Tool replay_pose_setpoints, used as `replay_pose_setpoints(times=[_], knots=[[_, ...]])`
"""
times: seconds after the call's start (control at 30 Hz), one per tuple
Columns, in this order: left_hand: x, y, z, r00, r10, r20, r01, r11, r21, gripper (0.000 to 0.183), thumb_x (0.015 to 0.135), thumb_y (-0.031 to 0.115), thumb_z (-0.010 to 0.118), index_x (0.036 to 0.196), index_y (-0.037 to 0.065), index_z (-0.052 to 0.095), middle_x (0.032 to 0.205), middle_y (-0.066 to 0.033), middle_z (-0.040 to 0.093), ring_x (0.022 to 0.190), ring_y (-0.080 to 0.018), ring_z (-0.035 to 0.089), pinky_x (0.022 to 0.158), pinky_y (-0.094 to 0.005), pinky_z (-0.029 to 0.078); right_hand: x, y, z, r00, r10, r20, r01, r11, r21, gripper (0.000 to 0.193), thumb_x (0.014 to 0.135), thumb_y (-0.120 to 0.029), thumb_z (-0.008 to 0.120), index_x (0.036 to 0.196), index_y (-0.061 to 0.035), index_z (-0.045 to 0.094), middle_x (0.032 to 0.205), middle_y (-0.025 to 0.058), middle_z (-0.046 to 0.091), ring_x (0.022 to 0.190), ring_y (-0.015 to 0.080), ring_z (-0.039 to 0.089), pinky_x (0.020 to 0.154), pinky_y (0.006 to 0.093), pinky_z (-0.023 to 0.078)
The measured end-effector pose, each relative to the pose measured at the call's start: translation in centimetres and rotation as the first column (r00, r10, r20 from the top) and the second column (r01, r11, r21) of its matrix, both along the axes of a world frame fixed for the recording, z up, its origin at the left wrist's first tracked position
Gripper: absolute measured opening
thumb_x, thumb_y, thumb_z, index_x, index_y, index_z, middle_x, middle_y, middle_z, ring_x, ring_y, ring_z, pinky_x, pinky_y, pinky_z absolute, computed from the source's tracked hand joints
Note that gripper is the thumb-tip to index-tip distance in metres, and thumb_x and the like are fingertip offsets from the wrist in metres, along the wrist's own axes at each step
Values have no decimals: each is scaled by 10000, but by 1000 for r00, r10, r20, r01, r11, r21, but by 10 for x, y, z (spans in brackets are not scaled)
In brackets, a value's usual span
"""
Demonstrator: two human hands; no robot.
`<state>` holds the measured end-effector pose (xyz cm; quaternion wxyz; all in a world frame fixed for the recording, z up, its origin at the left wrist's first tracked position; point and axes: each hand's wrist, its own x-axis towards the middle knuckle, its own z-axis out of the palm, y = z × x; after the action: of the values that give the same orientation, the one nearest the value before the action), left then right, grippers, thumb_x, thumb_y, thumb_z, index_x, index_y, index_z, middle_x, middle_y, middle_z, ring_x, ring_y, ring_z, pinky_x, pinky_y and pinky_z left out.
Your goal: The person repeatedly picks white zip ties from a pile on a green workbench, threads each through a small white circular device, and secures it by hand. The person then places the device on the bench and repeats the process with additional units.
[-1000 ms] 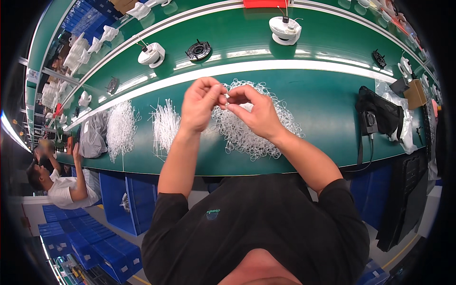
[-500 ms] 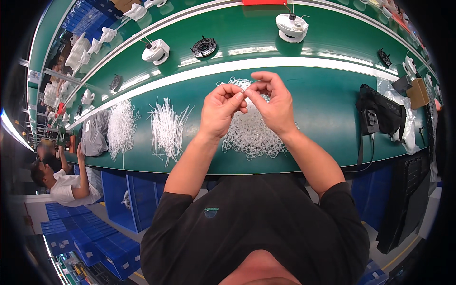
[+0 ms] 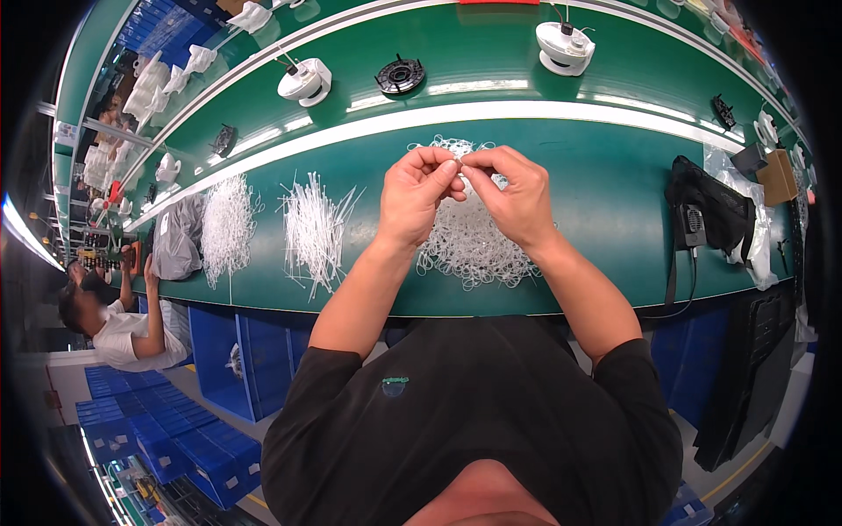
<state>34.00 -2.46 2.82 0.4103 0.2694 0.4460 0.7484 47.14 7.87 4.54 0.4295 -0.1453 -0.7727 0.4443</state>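
My left hand (image 3: 412,200) and my right hand (image 3: 516,195) meet fingertip to fingertip above a heap of looped white plastic ties (image 3: 474,247) on the green table. Both are closed in a pinch. A tiny bit of something shows between the fingertips, too small to name. Part of the heap is hidden behind my hands. Left of my left forearm lies a loose bundle of straight white cable ties (image 3: 317,235). Farther left is a second tangled heap of white ties (image 3: 228,230).
Beyond a white rail, a green conveyor carries white housings (image 3: 564,48) and a black round part (image 3: 401,76). A grey bag (image 3: 178,238) lies at left, near a person in white (image 3: 132,337). A black mesh bag (image 3: 712,206) and an open cardboard box (image 3: 777,178) are at right. Blue bins (image 3: 263,359) stand below.
The white housings and black parts on the conveyor have shifted right. My right hand's fingers have curled in closer, and both hands remain together over the heap.
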Motion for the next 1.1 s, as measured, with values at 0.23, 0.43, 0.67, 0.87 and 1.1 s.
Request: replay_pose_setpoints(times=[0.23, 0.43, 0.67, 0.87, 1.1], knots=[[2, -3, -3, 993, -2, -117, -5, 998, -57, 119, 940, 31, 636, 1034, -40, 613, 906, -86, 667, 765, -133, 658, 682, -282, 597, -4, -3, -4, 1000, 4, -23, -5, 999, -52, 112, 842, -46, 712, 946, -15, 689, 835, 97, 703, 758, 189, 689, 683, 308, 543], [3, -3, -3, 999, 10, -35, -11, 1000, -20, 94, 945, 24, 621, 1015, -38, 618, 894, -89, 661, 767, -144, 663, 706, -287, 604, -4, -4, -7, 998, 60, -10, -61, 990, -128, 148, 848, -46, 713, 961, 9, 634, 846, 104, 707, 772, 186, 698, 722, 314, 555], [4, -1, 0, 975, -60, -212, 36, 993, -117, 105, 932, 4, 620, 1030, -35, 618, 909, -90, 662, 786, -137, 664, 707, -287, 590, 3, 7, -5, 997, 72, 13, -70, 991, -118, 188, 844, -54, 722, 922, -8, 558, 796, 104, 678, 739, 202, 690, 696, 321, 550], [7, 5, 23, 347, 7, -938, -133, 990, -42, 292, 839, -49, 686, 1118, 10, 629, 938, -91, 661, 871, -207, 676, 730, -304, 543, 12, 26, -5, 962, 149, 230, -142, 989, -46, 246, 835, -39, 728, 956, -16, 515, 787, 107, 664, 728, 227, 687, 678, 331, 542], [7, 24, 18, 230, -49, -972, -168, 982, -89, 94, 833, 15, 683, 926, 22, 688, 831, -129, 683, 727, -284, 678, 631, -354, 521, 17, 56, -5, 955, 201, 216, -216, 975, 48, 238, 835, -81, 723, 981, -31, 542, 805, 124, 656, 727, 275, 679, 660, 363, 534]])
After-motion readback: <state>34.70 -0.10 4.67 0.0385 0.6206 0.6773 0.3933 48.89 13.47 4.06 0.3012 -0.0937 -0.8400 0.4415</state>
